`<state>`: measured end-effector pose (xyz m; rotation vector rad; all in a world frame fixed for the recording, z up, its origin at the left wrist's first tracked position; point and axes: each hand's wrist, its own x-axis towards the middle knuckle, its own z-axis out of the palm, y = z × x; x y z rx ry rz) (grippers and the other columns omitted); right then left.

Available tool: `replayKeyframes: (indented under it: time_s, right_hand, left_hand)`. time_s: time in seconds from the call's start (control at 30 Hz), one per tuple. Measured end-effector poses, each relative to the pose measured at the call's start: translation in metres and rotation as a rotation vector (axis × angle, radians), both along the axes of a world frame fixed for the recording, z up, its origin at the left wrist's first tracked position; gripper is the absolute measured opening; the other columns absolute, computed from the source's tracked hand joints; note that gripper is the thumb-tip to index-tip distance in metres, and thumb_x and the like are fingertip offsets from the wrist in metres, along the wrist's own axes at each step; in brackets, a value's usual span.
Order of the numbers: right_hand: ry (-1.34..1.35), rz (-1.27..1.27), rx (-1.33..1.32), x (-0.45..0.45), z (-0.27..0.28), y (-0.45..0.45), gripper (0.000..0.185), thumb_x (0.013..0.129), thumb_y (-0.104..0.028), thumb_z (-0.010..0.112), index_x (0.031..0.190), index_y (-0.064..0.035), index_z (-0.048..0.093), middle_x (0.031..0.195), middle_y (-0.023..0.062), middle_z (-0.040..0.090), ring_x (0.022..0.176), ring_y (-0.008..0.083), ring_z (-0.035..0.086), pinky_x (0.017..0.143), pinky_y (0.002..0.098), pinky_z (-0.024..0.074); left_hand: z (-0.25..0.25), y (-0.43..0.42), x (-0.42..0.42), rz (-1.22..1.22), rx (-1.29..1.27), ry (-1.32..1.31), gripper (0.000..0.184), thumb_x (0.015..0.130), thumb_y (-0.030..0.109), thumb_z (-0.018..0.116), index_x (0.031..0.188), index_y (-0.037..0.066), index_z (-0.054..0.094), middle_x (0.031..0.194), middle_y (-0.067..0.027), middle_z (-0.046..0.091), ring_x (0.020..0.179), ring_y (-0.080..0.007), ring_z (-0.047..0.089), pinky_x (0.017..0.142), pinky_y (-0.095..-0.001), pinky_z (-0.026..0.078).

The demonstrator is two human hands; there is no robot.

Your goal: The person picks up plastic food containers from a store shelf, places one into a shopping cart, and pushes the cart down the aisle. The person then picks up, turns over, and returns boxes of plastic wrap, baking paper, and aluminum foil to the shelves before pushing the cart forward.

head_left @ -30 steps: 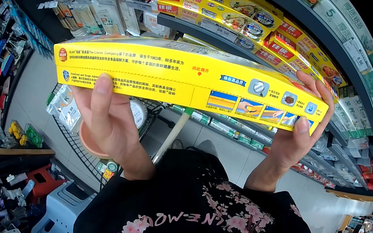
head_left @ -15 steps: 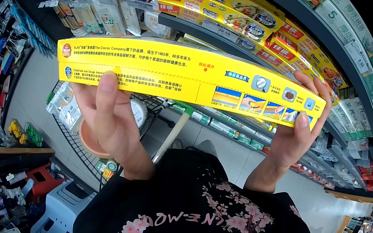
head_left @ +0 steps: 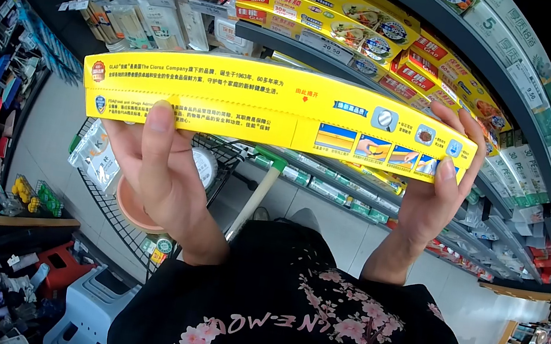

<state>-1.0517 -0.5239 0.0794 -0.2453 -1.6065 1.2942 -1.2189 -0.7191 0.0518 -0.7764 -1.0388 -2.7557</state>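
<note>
A long yellow cling wrap box (head_left: pixel 284 113) spans the view, its printed long side facing the camera. At its left part my left hand (head_left: pixel 163 169) is closed on it, the thumb on the printed side and the other fingers hidden behind. My right hand (head_left: pixel 437 189) grips the right end, thumb on the front and fingertips over the top edge. Beyond it, similar yellow cling wrap boxes (head_left: pixel 327 19) are stacked on a shelf (head_left: pixel 281 40) with price labels.
Below my left hand is a black wire cart (head_left: pixel 115 219) holding a terracotta-coloured pot (head_left: pixel 135 204) and a clear package (head_left: pixel 96 156). A blue-grey stool (head_left: pixel 84 307) stands lower left. Shelves of packaged goods (head_left: pixel 533 161) curve along the right.
Over the last second the held box has tilted slightly, showing less of its top face, and its right end has shifted a little left. Both hands keep their grip.
</note>
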Motion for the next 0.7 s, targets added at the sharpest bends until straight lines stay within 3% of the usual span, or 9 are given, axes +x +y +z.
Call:
replayKeyframes:
  time_s: [0.7]
  right_hand:
    - [-0.018,0.011,-0.056,0.0007,-0.0037,-0.0005,0.069,0.083,-0.03,0.06,0.14,0.0022,0.037,0.132,0.025,0.054,0.12,0.0271,0.057,0.103,0.0366,0.0464]
  left_hand:
    - [0.0042,-0.002,0.0063,0.041,-0.045,-0.004,0.06,0.097,0.015,0.058,0.146,0.003,0.025,0.122,-0.0188,0.059,0.105,-0.0239,0.066,0.083,-0.0384,0.057]
